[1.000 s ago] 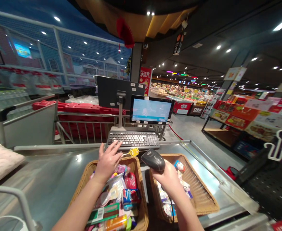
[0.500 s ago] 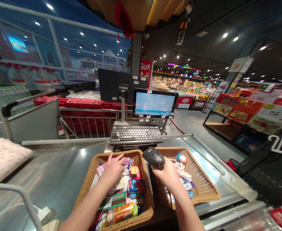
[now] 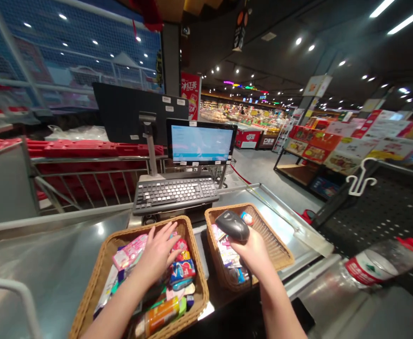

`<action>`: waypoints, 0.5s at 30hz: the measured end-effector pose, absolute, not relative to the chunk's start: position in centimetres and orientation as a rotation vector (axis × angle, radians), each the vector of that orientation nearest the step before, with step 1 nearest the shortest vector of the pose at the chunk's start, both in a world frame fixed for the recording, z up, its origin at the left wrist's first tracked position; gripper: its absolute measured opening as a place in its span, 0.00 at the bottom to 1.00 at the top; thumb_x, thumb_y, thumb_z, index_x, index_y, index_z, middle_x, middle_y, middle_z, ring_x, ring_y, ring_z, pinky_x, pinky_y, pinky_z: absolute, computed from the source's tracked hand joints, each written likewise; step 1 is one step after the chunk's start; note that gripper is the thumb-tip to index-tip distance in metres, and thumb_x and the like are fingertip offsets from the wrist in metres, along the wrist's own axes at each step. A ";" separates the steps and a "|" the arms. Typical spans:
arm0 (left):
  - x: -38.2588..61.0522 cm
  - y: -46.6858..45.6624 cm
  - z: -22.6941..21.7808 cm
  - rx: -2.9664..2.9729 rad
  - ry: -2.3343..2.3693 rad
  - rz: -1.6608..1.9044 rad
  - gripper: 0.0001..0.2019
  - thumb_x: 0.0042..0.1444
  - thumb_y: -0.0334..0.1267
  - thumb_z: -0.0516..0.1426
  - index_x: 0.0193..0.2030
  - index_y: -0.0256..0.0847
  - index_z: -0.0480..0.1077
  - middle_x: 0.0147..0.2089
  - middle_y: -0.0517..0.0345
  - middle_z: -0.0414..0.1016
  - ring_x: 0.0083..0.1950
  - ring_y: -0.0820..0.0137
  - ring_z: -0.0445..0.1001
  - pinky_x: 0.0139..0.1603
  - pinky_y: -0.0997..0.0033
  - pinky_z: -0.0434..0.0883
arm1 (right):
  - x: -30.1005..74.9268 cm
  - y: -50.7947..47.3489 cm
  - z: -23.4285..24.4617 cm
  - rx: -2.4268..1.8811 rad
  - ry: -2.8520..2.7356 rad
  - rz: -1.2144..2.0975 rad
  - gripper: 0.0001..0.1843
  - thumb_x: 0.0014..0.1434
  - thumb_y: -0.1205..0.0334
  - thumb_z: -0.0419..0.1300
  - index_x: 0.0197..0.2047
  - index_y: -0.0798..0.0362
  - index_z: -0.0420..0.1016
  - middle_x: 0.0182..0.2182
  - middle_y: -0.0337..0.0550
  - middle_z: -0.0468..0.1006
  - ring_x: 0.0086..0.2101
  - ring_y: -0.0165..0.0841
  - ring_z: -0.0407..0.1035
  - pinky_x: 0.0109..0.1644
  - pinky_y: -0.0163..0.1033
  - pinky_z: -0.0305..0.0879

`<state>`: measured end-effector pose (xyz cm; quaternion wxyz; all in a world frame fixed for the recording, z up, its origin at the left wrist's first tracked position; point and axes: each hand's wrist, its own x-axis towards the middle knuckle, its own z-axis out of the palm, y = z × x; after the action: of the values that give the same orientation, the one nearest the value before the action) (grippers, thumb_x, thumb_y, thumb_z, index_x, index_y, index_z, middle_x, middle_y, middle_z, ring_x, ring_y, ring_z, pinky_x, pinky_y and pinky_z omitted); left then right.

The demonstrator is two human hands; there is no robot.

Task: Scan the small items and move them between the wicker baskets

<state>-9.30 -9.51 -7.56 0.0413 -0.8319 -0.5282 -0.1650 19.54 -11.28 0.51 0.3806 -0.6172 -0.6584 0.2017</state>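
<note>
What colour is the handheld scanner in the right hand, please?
The scanner is dark grey to black, gripped in the right hand; the head view shows it.

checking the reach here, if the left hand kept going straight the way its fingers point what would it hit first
Probably the far rim of the left wicker basket: the left hand lies on snack packets, fingers aimed up-right. Past that rim sits the keyboard; depth is unclear.
</note>
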 end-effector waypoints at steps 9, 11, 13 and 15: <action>-0.8 -6.6 -6.6 -2.673 -1.460 -0.567 0.16 0.59 0.40 0.59 0.54 0.45 0.72 0.71 0.42 0.57 0.72 0.51 0.54 0.67 0.34 0.52 | 28.3 -11.5 0.7 -1.673 -1.369 0.406 0.16 0.44 0.51 0.63 0.31 0.55 0.78 0.28 0.47 0.81 0.31 0.42 0.75 0.37 0.43 0.70; 1.5 -5.8 -6.7 -2.735 -1.429 -0.541 0.15 0.58 0.39 0.59 0.53 0.46 0.72 0.71 0.44 0.57 0.72 0.51 0.54 0.67 0.33 0.51 | 29.6 -11.4 0.6 -1.687 -1.351 0.400 0.15 0.44 0.52 0.62 0.31 0.55 0.77 0.27 0.45 0.80 0.31 0.41 0.75 0.36 0.42 0.69; 3.9 -5.2 -6.9 -2.803 -1.394 -0.494 0.14 0.58 0.41 0.59 0.51 0.46 0.73 0.71 0.44 0.56 0.72 0.52 0.54 0.68 0.34 0.50 | 30.6 -11.3 0.4 -1.690 -1.348 0.406 0.14 0.45 0.53 0.62 0.30 0.55 0.77 0.27 0.45 0.80 0.30 0.41 0.75 0.35 0.41 0.69; 6.4 -4.6 -7.1 -2.863 -1.358 -0.437 0.16 0.57 0.43 0.60 0.52 0.45 0.73 0.72 0.42 0.55 0.72 0.52 0.53 0.69 0.36 0.49 | 31.5 -11.0 0.2 -1.689 -1.348 0.411 0.14 0.46 0.53 0.62 0.31 0.55 0.77 0.28 0.45 0.80 0.31 0.40 0.75 0.36 0.41 0.69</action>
<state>6.40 -4.61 -7.11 -0.0288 -0.8947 -0.4243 -0.1366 31.53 -11.05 0.19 0.4536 -0.6842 -0.5462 0.1666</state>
